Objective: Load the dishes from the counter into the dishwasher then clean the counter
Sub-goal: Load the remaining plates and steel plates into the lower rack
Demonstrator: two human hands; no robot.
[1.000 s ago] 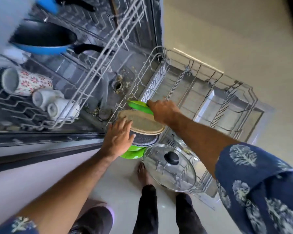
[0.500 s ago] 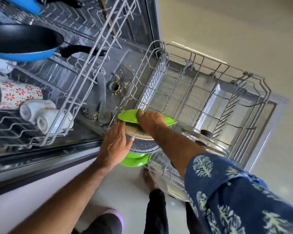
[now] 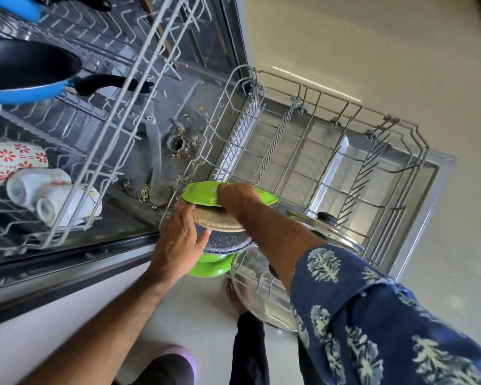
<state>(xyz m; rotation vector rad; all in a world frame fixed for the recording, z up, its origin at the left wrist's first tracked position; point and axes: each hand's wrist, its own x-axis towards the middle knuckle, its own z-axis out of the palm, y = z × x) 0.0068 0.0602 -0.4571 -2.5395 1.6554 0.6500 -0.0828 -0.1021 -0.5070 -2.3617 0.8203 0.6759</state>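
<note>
The dishwasher's lower rack (image 3: pixel 331 151) is pulled out over the open door. At its near left corner stand several plates on edge: a tan speckled plate (image 3: pixel 217 220), a dark speckled plate (image 3: pixel 225 241) and green plates (image 3: pixel 211 269). My right hand (image 3: pixel 238 198) grips a green plate (image 3: pixel 199 193) at its top edge, just behind the tan one. My left hand (image 3: pixel 178 240) rests flat against the stack, thumb on the dark plate. A glass lid (image 3: pixel 254 295) with a black knob leans in the rack under my right forearm.
The upper rack (image 3: pixel 100 129) holds a blue frying pan (image 3: pixel 25 73), a flowered mug (image 3: pixel 9 159) and white cups (image 3: pixel 53 195). A second glass lid (image 3: pixel 325 226) lies in the lower rack. Food scraps litter the tub floor (image 3: pixel 178 143). My legs stand on the pale floor below.
The green plate in my right hand has come down among the plates at the rack's corner. My left hand stayed against the stack. The camera has leaned closer.
</note>
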